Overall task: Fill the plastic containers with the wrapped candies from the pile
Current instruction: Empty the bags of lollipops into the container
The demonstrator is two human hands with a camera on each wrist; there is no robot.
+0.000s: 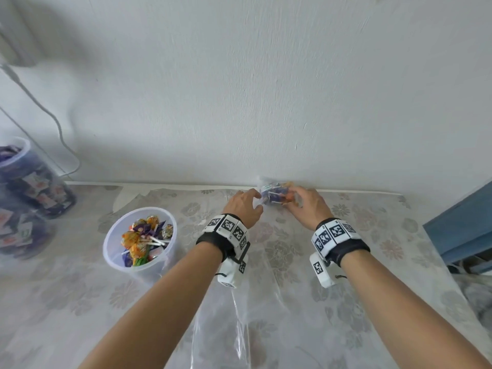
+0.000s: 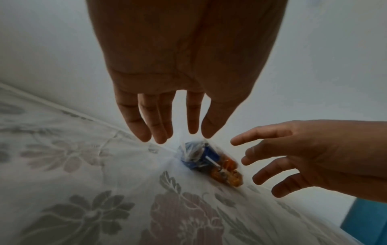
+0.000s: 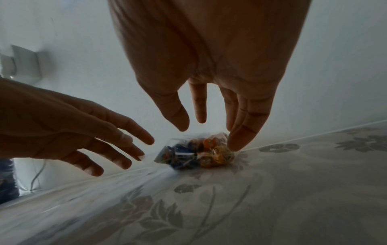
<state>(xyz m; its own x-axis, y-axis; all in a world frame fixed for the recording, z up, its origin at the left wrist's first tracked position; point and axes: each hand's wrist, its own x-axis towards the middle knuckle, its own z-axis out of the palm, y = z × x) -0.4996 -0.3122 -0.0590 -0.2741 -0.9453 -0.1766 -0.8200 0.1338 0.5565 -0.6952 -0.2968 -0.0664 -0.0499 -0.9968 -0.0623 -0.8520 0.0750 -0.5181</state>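
Both hands reach for a clear bag of wrapped candies at the far edge of the table.

The bag of candies (image 1: 277, 195), blue and orange wrappers with white sticks, lies against the wall (image 1: 266, 89) on the flowered tablecloth (image 1: 292, 262). The left hand (image 1: 243, 206) hovers just left of it, fingers spread and released; whether they touch the plastic cannot be told. The right hand (image 1: 310, 206) is loose too, one fingertip (image 3: 236, 144) at the bag's right end. A partly filled plastic container (image 1: 140, 242) stands nearer, to the left; two full jars (image 1: 29, 193) stand at the far left.

Wall (image 1: 266, 102) blocks behind candy bag (image 1: 275, 194); hands flank it, tabletop (image 1: 292, 262) open nearside
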